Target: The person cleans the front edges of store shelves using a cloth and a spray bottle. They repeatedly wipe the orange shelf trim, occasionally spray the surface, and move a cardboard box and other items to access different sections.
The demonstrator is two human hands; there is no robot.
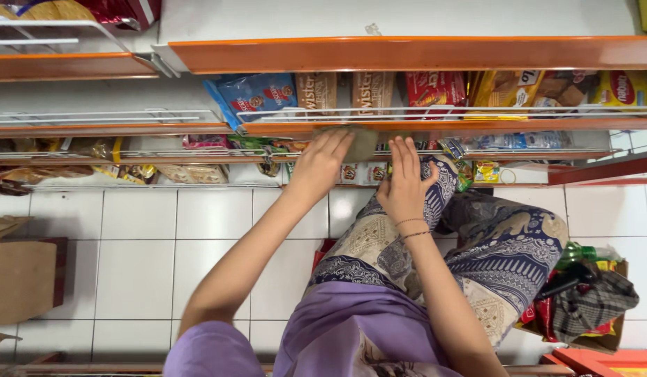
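From the head view, the left hand (pixel 322 162) lies flat with fingers spread on a greyish-brown cloth (pixel 358 142) pressed against the orange edge of the snack shelf (pixel 435 127), so the step in hand looks like wiping that edge, and going on along it would call for steady pressure kept clear of the wire rail. The right hand (pixel 404 180) is open, holding nothing, just beside the cloth. The shelf holds upright snack packets (pixel 435 89) in blue, tan, red and yellow (a cardboard box (pixel 20 276) stands well apart on the tiled floor (pixel 219 230)).
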